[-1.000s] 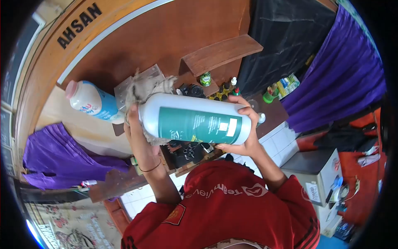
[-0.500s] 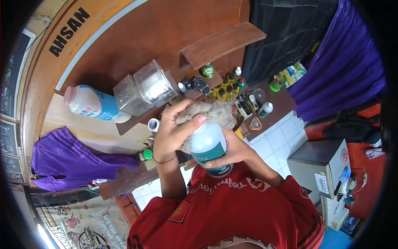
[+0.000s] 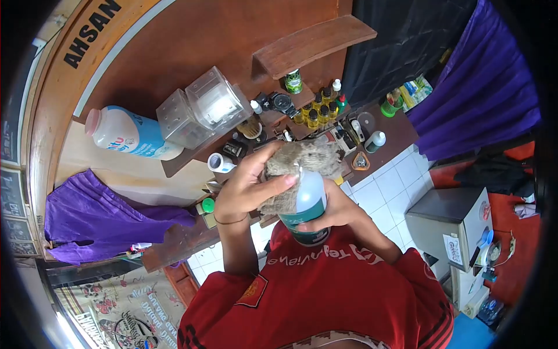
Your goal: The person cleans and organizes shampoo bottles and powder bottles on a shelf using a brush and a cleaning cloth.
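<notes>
My left hand (image 3: 247,186) grips a grey-brown cloth (image 3: 305,157), its thumb pressing the cloth against the upper side of a bottle. The bottle (image 3: 311,195) is whitish with a dark green label and tilts slightly in front of my chest. Around its lower part my right hand (image 3: 337,209) is wrapped, with the thumb across the label. The cloth covers the bottle's top and left side, so the top is hidden.
Behind the hands, a brown shelf (image 3: 392,131) holds small yellow bottles (image 3: 314,116), a watch (image 3: 283,103) and a white-capped bottle (image 3: 375,141). Clear boxes (image 3: 215,107) and a large white-blue bottle (image 3: 131,135) stand left. A small cabinet (image 3: 444,218) is right.
The cloth and my left hand have shifted right, and the cloth now covers more of the bottle's side. The bottle and my right hand have moved slightly right too.
</notes>
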